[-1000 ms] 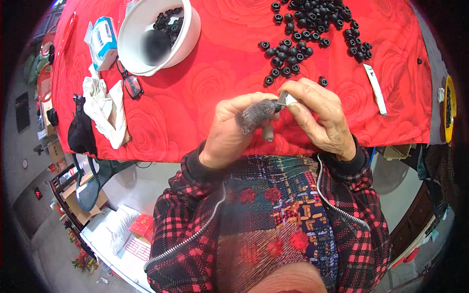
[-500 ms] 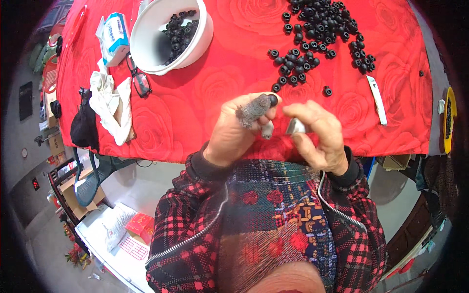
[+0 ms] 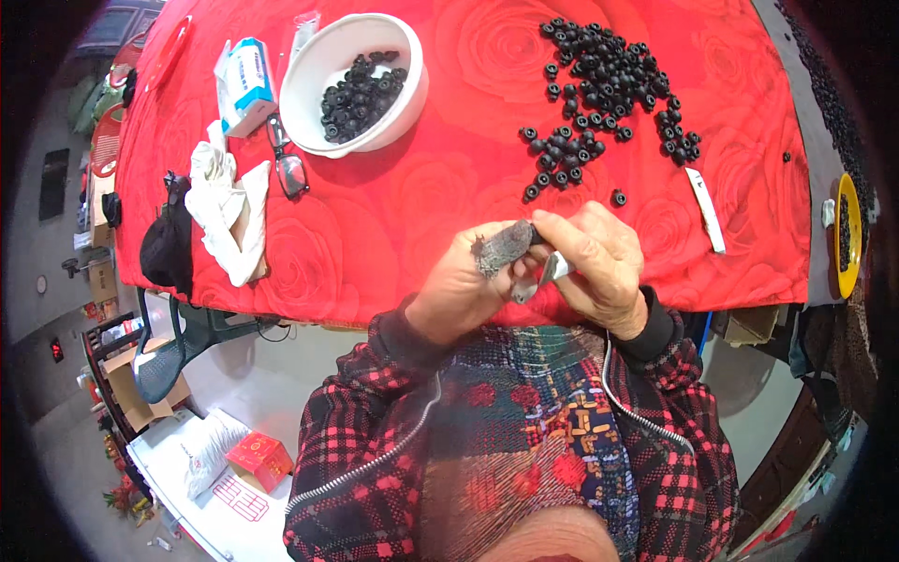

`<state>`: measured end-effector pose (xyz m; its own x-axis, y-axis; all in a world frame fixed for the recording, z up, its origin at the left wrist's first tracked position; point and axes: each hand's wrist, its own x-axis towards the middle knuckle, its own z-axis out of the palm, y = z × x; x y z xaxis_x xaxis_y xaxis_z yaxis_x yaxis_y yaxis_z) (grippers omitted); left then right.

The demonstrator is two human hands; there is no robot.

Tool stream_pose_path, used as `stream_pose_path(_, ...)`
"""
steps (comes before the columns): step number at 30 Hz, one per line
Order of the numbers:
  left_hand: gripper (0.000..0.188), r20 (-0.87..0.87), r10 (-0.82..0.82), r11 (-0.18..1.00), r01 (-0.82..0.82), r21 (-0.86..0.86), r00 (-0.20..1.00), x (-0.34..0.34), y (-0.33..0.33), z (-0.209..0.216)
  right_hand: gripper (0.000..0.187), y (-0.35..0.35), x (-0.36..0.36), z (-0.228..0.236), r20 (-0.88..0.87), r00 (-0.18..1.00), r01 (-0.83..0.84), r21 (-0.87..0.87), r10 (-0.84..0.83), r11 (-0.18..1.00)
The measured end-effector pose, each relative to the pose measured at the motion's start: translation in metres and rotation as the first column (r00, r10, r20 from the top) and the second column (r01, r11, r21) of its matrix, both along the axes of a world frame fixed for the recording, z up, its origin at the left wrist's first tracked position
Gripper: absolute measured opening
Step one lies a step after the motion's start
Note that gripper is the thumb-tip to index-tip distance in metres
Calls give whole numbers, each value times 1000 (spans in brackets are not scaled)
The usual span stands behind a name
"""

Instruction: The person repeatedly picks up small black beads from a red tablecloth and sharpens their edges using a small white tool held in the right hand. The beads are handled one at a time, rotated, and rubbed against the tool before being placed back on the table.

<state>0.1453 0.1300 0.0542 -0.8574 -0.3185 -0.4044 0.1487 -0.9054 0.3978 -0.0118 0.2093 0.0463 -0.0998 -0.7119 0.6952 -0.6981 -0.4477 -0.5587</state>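
Note:
My two hands meet just above the near edge of the red table. My left hand point(image 3: 459, 286) is closed, with a rough grey sleeve-like piece point(image 3: 504, 249) over what looks like its thumb. At that tip sits a small black round part point(image 3: 536, 234), mostly hidden between the hands. My right hand point(image 3: 599, 267) is closed too, its forefinger against the black part. A small flat whitish piece point(image 3: 556, 268) shows at its thumb; its kind cannot be made out. Farther off lies a pile of black round parts point(image 3: 613, 84); a white bowl point(image 3: 417, 98) contains more.
Left of the bowl are a blue-and-white packet point(image 3: 248, 89), black-framed glasses point(image 3: 291, 173), white cloth gloves point(image 3: 225, 215) and a black cloth item point(image 3: 166, 244). At the right lie a white strip point(image 3: 705, 211) and a yellow tray point(image 3: 848, 239). The red tablecloth point(image 3: 412, 201) ends near my waist.
My right hand has moved left and up to the left hand; its fingers now touch the black part. The table scene has shifted slightly in view.

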Motion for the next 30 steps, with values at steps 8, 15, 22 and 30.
stream_pose_path(8,18,129,296,832,-189,-521,946,10,-14,13,27,3,8,6,-51,999,-14,-64,11,998)
stream_pose_path(15,24,36,817,-85,181,-980,575,47,-131,35,25,6,-4,-15,54,981,185,42,-187,982)
stream_pose_path(22,20,-154,669,-358,133,-924,727,13,-99,20,26,11,-15,-25,131,955,261,65,-267,963)
stream_pose_path(30,22,112,366,-352,249,-902,924,-31,-39,-40,26,13,-11,-26,147,951,262,88,-273,961)
